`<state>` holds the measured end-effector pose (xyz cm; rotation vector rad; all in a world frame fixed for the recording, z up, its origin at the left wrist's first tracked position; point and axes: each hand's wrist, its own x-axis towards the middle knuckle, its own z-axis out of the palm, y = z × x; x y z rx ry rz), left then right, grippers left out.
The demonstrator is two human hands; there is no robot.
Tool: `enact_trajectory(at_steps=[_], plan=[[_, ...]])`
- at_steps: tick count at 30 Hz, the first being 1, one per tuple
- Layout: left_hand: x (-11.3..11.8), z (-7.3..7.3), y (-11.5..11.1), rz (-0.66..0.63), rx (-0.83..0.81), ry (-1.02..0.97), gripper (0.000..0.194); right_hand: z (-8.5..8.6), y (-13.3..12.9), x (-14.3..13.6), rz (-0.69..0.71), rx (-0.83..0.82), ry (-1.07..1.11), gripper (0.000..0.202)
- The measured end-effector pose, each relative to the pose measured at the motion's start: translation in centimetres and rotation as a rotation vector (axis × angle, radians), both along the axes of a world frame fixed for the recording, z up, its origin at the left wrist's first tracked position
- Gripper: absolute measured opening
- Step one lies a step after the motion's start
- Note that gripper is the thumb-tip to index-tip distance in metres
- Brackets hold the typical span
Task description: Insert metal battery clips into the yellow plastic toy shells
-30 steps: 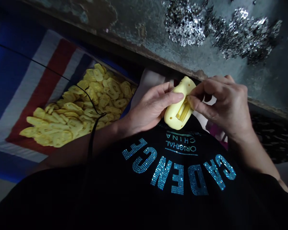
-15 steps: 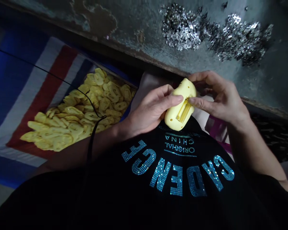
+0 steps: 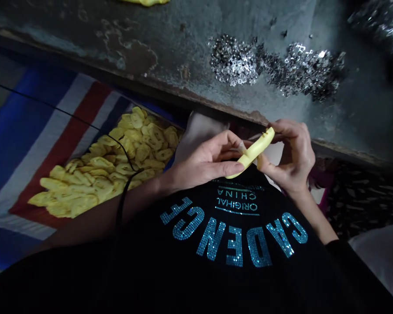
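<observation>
Grasps yellow piece (image 3: pixel 257 149) in left hand (image 3: pixel 212 159), between thumb and fingers. Contacts its upper end with right hand (image 3: pixel 293 157); cannot be confirmed as gripping. Holds piece edge-on, tilted, near metal table (image 3: pixel 183 48) bearing small metal parts (image 3: pixel 234 63). Sits well apart from yellow pile (image 3: pixel 101 172) on striped sheet (image 3: pixel 74 120).

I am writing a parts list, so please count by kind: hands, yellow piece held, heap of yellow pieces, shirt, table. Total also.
Hands: 2 (left hand, right hand)
Held yellow piece: 1
Yellow heap: 1
Black shirt: 1
Table: 1
Total: 6
</observation>
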<state>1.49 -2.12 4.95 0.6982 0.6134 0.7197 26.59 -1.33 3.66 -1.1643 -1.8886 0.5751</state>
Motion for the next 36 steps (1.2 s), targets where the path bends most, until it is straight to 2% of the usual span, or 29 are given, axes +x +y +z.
enact_trajectory(at_steps=[4, 7, 12, 16, 21, 25, 30, 33, 36], plan=[[0.9, -0.3, 0.7, -0.026, -0.047, -0.071, 0.048, 0.4, -0.3, 0.8, -0.012, 0.07, -0.059, 0.058], [1.2, -0.5, 0.8, -0.061, -0.034, -0.026, 0.058, 0.6, -0.2, 1.2, -0.021, 0.106, -0.078, 0.061], [0.3, -1.4, 0.8, -0.096, 0.061, 0.094, 0.049, 0.7, 0.6, 0.8, -0.01, 0.136, -0.089, 0.067], [-0.5, -2.3, 1.0, -0.046, 0.057, 0.138, 0.034, 1.1, 2.1, -0.1, 0.054, 0.207, -0.085, 0.062], [-1.2, -3.7, 1.4, 0.013, -0.035, -0.016, 0.051, 1.4, 3.7, -0.9, 0.088, 0.165, -0.113, 0.061], [-1.8, -4.4, 1.8, 0.026, -0.068, -0.056, 0.062, 1.5, 4.4, -1.5, 0.108, 0.136, -0.116, 0.06], [-2.2, -4.3, 2.7, -0.01, -0.047, 0.015, 0.044, 2.0, 5.4, -1.9, 0.133, 0.099, -0.123, 0.054], [-2.0, -3.8, 3.3, 0.055, 0.022, 0.067, 0.029, 2.4, 5.9, -2.0, 0.144, 0.088, -0.138, 0.051], [-1.7, -3.9, 3.9, 0.089, -0.04, -0.086, 0.029, 2.7, 6.3, -2.3, 0.158, 0.044, -0.143, 0.049]])
